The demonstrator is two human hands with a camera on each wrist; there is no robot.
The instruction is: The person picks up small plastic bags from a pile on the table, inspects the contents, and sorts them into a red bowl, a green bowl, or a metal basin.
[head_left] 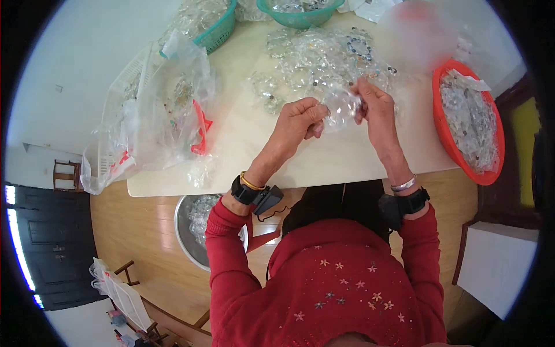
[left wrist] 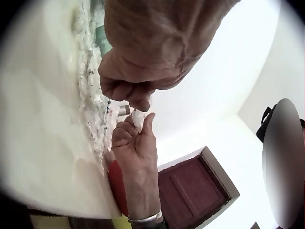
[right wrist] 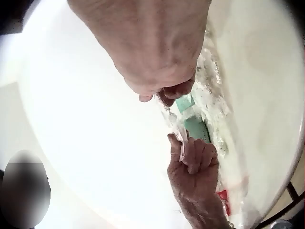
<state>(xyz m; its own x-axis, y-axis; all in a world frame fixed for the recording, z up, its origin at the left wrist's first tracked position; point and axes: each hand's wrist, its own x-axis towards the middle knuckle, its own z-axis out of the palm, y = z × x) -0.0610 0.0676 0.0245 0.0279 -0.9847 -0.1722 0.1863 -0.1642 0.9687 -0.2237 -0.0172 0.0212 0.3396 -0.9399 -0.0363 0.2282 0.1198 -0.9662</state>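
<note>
Here in hand: a small clear bag, held up just above the table, near the middle, between both hands.
Left hand: the left hand has its fingers curled in and its grip pinches the left edge of the small clear bag.
Right hand: the right hand pinches the right edge between thumb and bent fingers. The wrist views show the bag as a thin strip stretched between the two grips.
Contents of the bag: cannot be told; the plastic is crumpled and shiny.
Just beyond the hands: a pile of clear packets lies spread on the table, some showing dark beads.
Right side: a red basket filled with more clear packets sits at the right edge of the table.
Far side: a green basket at the far left and a second green basket at the far middle, both holding packets.
Left side: a large plastic sack, crumpled and see-through, stands on the table.
Near side, below the table edge: a metal bowl with clear packets in it, left of the person.
Wrists: a gold bangle on the left and a silver bangle on the right, each beside a black strap; the sleeves are red.
</note>
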